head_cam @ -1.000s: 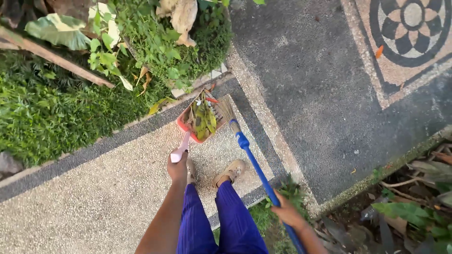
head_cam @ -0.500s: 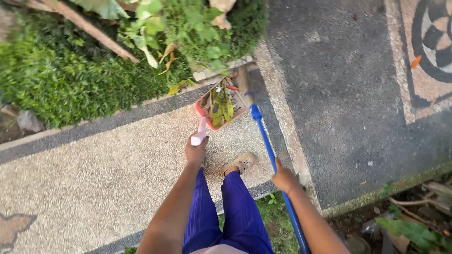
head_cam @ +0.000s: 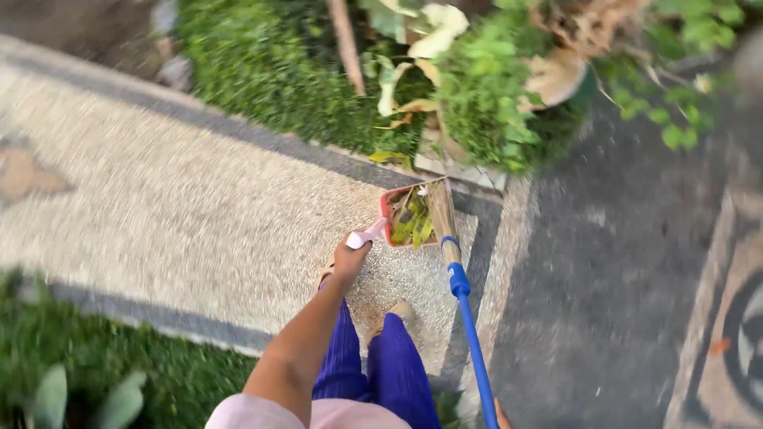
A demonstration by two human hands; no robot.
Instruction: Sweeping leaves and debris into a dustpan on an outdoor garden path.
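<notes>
Broom (head_cam: 465,318) swung upright, bristles against dustpan (head_cam: 409,218).

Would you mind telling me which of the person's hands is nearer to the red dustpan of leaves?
Left. The left hand grips the dustpan by its pale handle; the right hand is barely visible at the frame's bottom edge, low on the blue broom.

A pale pebbled path (head_cam: 183,214) runs past the fingers on their left side, edged by a dark strip (head_cam: 262,135). Beyond the fingertips grows a low hedge (head_cam: 262,79) with a thin trunk (head_cam: 347,44) and big pale leaves (head_cam: 425,32). Farther right of the fingers lies dark paving (head_cam: 612,262) with a patterned inlay (head_cam: 743,334). Behind them, lower left, is grass (head_cam: 95,365). Blue trousers (head_cam: 373,369) and a tan shoe (head_cam: 401,311) show below.
</notes>
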